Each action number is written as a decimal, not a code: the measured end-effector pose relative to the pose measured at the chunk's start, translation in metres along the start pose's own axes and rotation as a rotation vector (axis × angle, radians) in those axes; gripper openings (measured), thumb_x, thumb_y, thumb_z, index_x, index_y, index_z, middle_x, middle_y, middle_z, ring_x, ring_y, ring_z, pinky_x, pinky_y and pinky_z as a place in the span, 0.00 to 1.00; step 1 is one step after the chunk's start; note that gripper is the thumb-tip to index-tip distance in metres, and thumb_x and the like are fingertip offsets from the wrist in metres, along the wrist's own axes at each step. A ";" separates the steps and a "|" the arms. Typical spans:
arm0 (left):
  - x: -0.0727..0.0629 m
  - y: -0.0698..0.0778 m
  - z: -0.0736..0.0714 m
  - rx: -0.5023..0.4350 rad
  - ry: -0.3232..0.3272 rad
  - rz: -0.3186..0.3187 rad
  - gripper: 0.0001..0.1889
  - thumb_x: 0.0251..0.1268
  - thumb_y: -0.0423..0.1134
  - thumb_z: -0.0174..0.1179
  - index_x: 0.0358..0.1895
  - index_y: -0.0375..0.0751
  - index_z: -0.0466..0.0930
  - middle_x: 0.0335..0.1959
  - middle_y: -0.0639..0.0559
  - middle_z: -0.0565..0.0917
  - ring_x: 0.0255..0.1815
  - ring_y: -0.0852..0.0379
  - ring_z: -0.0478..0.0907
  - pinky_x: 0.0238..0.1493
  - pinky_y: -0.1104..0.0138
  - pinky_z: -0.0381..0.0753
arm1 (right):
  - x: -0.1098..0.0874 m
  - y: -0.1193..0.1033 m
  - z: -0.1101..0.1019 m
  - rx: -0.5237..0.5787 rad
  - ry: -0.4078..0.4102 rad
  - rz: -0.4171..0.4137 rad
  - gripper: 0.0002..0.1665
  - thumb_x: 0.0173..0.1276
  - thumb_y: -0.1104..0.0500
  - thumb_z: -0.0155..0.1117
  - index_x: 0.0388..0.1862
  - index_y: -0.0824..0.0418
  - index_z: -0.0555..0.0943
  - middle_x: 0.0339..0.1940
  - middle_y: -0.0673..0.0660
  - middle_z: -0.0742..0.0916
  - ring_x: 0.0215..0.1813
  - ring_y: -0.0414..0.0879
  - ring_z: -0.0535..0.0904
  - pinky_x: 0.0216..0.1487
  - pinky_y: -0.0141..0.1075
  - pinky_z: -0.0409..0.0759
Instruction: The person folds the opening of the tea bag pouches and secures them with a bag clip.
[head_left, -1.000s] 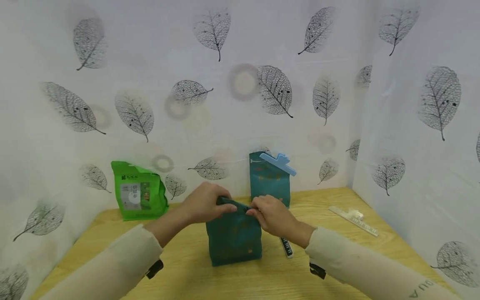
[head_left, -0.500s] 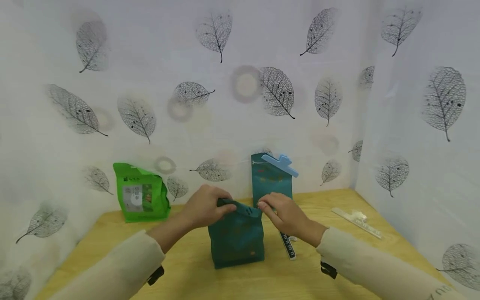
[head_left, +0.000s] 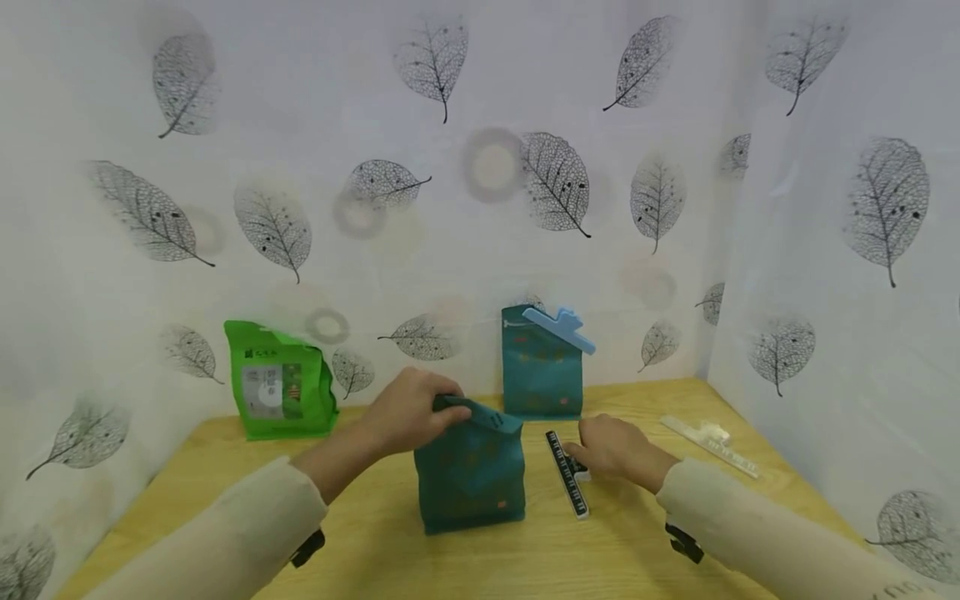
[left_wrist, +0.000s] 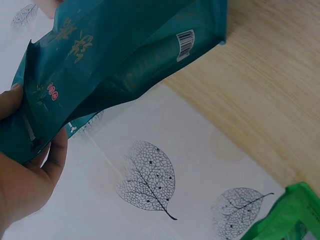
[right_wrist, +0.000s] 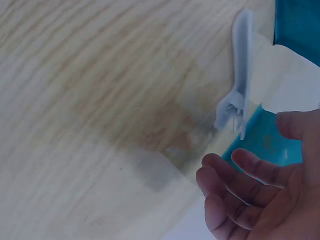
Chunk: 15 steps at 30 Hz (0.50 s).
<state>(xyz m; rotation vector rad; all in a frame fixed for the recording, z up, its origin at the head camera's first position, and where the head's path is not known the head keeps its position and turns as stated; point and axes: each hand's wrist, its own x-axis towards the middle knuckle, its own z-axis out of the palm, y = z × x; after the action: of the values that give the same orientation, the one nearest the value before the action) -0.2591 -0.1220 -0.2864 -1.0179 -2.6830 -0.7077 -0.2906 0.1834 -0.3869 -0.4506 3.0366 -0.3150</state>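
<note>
A teal pouch stands upright on the table, its top edge folded over. My left hand pinches that fold at its left end, thumb in front and fingers behind. The left wrist view shows the pouch's barcode and the thumb pressed on the fold. My right hand holds nothing and hovers beside a black and white sealing clip lying right of the pouch. Seen from the right wrist, the fingers are loosely bent, apart from the clip's pale side.
Behind, against the leaf-print backdrop, stands a second teal pouch with a light blue clip across its top corner. A bright green pouch is at back left. A clear clip lies at the right on the wooden table.
My right hand has let go of the pouch's folded top and moved right and down to the black and white clip. The left hand has kept its pinch on the fold.
</note>
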 end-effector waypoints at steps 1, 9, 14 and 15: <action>0.000 0.000 0.001 -0.002 0.001 -0.001 0.06 0.67 0.42 0.66 0.37 0.44 0.88 0.25 0.57 0.86 0.18 0.73 0.76 0.32 0.70 0.80 | 0.000 0.002 0.003 -0.007 -0.013 0.016 0.21 0.74 0.47 0.59 0.24 0.57 0.74 0.18 0.52 0.77 0.20 0.43 0.70 0.23 0.37 0.66; -0.001 -0.001 0.003 -0.018 0.005 0.003 0.07 0.67 0.42 0.66 0.38 0.43 0.88 0.28 0.54 0.87 0.18 0.73 0.77 0.31 0.71 0.80 | -0.001 0.007 0.018 -0.009 -0.053 0.026 0.17 0.73 0.51 0.62 0.25 0.58 0.75 0.19 0.53 0.75 0.19 0.43 0.66 0.23 0.37 0.64; 0.000 0.000 0.003 -0.016 0.015 0.016 0.06 0.67 0.41 0.66 0.37 0.43 0.88 0.26 0.55 0.87 0.18 0.73 0.76 0.30 0.72 0.79 | -0.001 0.007 0.018 0.000 -0.054 -0.004 0.15 0.74 0.55 0.60 0.29 0.61 0.76 0.23 0.55 0.77 0.24 0.46 0.71 0.29 0.41 0.70; 0.000 0.000 0.003 -0.016 0.016 0.016 0.06 0.67 0.41 0.66 0.37 0.43 0.88 0.26 0.55 0.87 0.18 0.73 0.76 0.30 0.72 0.79 | -0.002 0.007 0.018 0.009 -0.054 -0.009 0.14 0.74 0.55 0.60 0.30 0.62 0.76 0.24 0.55 0.77 0.25 0.46 0.72 0.30 0.42 0.71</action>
<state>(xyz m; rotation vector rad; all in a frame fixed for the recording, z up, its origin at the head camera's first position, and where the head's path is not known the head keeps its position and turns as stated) -0.2590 -0.1205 -0.2888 -1.0321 -2.6572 -0.7323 -0.2892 0.1869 -0.4056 -0.4647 2.9798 -0.3120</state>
